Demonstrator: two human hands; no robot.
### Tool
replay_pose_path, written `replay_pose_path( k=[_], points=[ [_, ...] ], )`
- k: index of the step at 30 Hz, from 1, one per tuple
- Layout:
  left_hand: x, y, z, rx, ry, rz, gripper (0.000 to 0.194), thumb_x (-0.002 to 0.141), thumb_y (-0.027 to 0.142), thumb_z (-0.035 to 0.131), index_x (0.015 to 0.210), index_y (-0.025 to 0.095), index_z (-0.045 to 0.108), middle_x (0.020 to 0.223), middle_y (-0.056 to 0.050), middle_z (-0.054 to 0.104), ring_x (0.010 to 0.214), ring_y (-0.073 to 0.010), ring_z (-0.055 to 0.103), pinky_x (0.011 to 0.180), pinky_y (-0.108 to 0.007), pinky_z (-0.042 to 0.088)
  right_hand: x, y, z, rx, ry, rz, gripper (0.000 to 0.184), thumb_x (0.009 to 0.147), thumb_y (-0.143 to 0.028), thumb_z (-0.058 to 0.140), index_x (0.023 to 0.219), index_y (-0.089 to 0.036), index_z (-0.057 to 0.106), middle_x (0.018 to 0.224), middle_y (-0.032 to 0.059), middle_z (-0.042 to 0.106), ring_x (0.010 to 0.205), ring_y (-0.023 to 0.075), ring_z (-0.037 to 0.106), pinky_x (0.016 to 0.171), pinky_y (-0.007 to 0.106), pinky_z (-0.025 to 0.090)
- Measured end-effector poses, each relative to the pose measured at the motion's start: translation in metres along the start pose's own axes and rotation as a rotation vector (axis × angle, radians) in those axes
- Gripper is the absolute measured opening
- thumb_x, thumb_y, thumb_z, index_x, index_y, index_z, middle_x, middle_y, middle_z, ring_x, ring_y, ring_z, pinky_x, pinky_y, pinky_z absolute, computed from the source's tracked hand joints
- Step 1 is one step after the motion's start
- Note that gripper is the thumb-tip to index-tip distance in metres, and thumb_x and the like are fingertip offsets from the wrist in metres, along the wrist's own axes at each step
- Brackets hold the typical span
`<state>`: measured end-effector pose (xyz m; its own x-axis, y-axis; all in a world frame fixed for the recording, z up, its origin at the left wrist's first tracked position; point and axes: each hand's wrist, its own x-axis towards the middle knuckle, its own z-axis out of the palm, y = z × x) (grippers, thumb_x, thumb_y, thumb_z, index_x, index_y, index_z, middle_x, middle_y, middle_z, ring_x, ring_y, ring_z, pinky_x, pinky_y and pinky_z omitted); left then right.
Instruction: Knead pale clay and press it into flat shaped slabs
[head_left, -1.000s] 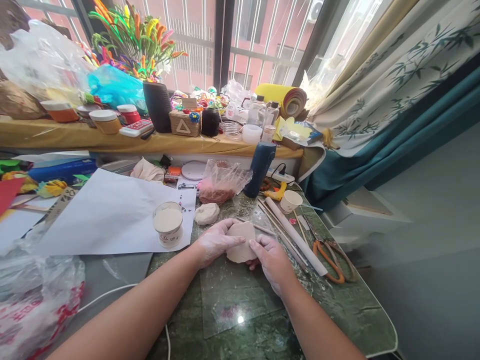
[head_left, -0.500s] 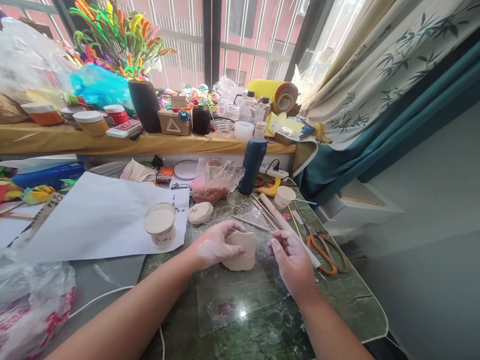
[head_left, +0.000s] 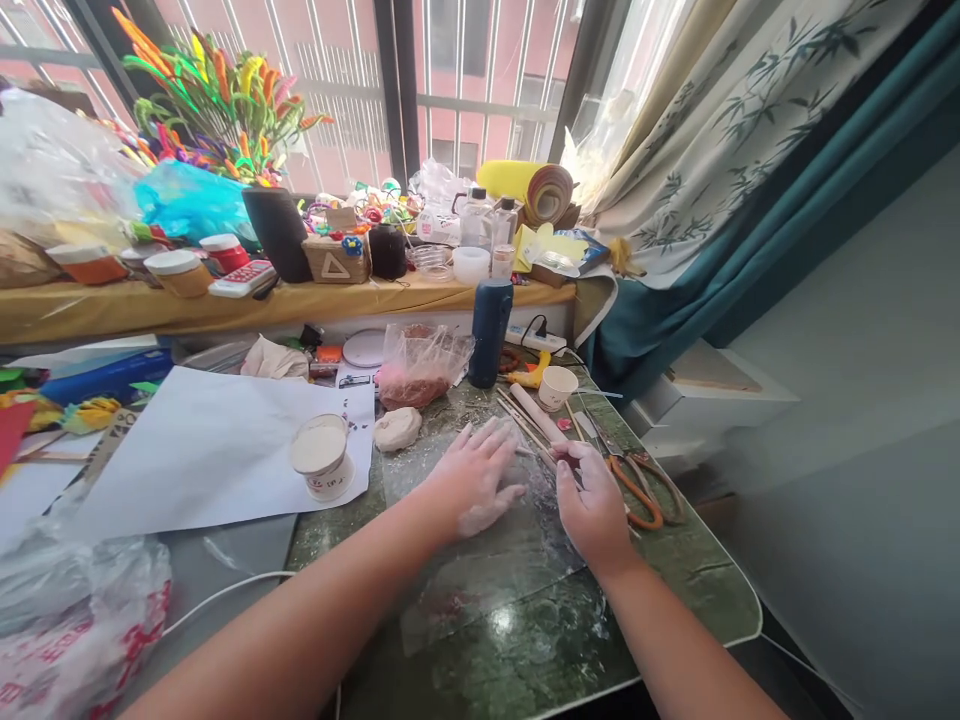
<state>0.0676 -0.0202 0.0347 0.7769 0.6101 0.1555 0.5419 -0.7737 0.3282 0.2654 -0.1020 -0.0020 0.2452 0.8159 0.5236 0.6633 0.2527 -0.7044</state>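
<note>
My left hand (head_left: 480, 478) lies flat, palm down and fingers stretched, over the clear plastic sheet (head_left: 480, 590). It covers the spot where the flat piece of pale clay was, and none of that piece clearly shows. My right hand (head_left: 592, 500), dusted with white, is closed on a thin stick (head_left: 525, 451) whose end points left toward my left fingers. Beyond the left hand sits a lump of pale clay (head_left: 397, 429). A pale rolling pin (head_left: 536, 410) and some thin wooden sticks (head_left: 517, 412) lie just past my right hand.
Orange-handled scissors (head_left: 637, 495) lie right of my right hand. Paper cups stand at the right (head_left: 558, 388) and on white paper (head_left: 225, 450) at the left (head_left: 322, 460). A dark blue bottle (head_left: 489, 335) and a bag of reddish material (head_left: 416, 380) stand at the back.
My left hand has gone from gripping the clay piece's edge to lying flat over it. The stick in my right hand has drawn back to the right. The view has shifted slightly.
</note>
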Motion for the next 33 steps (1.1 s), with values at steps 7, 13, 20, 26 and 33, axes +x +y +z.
replay_pose_path(
  k=[7,13,20,26,33],
  points=[
    [0.033,0.017,0.024,0.157,-0.008,-0.162,0.082,0.095,0.067,0.038,0.160,0.018,0.025,0.170,-0.013,0.012,0.156,-0.0372,0.004,0.123,-0.066,0.007,-0.006,0.011,-0.004,0.100,0.128,-0.001,0.018,0.095,-0.019,0.048,0.110,-0.022,0.058,0.105,0.0083,0.062,0.099,0.0250,0.060,0.090,0.043,0.051],
    [0.030,0.008,0.026,0.125,-0.078,-0.205,0.083,0.095,0.069,0.035,0.161,0.020,0.023,0.169,-0.013,0.013,0.156,-0.0360,0.002,0.123,-0.065,0.006,-0.004,0.009,-0.011,0.107,0.128,-0.026,0.016,0.093,-0.017,0.049,0.105,-0.022,0.058,0.098,0.0065,0.061,0.092,0.0241,0.059,0.084,0.041,0.050],
    [0.045,-0.004,0.004,0.167,-0.006,-0.388,0.073,0.100,0.056,0.034,0.162,0.020,0.018,0.170,-0.012,0.006,0.157,-0.0333,-0.003,0.122,-0.064,0.006,0.001,0.009,-0.011,0.135,0.153,-0.112,0.019,0.090,-0.012,0.048,0.104,-0.022,0.057,0.098,0.0063,0.061,0.091,0.0229,0.059,0.083,0.039,0.050],
    [0.025,-0.001,0.031,0.239,-0.102,-0.305,0.078,0.097,0.060,0.040,0.161,0.019,0.023,0.170,-0.013,0.009,0.157,-0.0340,-0.001,0.122,-0.065,0.005,0.001,0.010,-0.011,0.136,0.118,-0.107,0.019,0.089,-0.012,0.049,0.104,-0.022,0.057,0.097,0.0067,0.062,0.092,0.0235,0.060,0.084,0.039,0.050],
    [0.038,-0.021,0.009,0.231,0.144,-0.365,0.066,0.100,0.050,0.039,0.159,0.023,0.028,0.169,-0.011,0.016,0.157,-0.0348,0.002,0.122,-0.066,0.010,-0.001,0.009,-0.013,0.135,0.100,-0.065,0.016,0.089,-0.015,0.048,0.101,-0.022,0.058,0.095,0.0063,0.062,0.089,0.0230,0.059,0.084,0.038,0.050]
  ],
)
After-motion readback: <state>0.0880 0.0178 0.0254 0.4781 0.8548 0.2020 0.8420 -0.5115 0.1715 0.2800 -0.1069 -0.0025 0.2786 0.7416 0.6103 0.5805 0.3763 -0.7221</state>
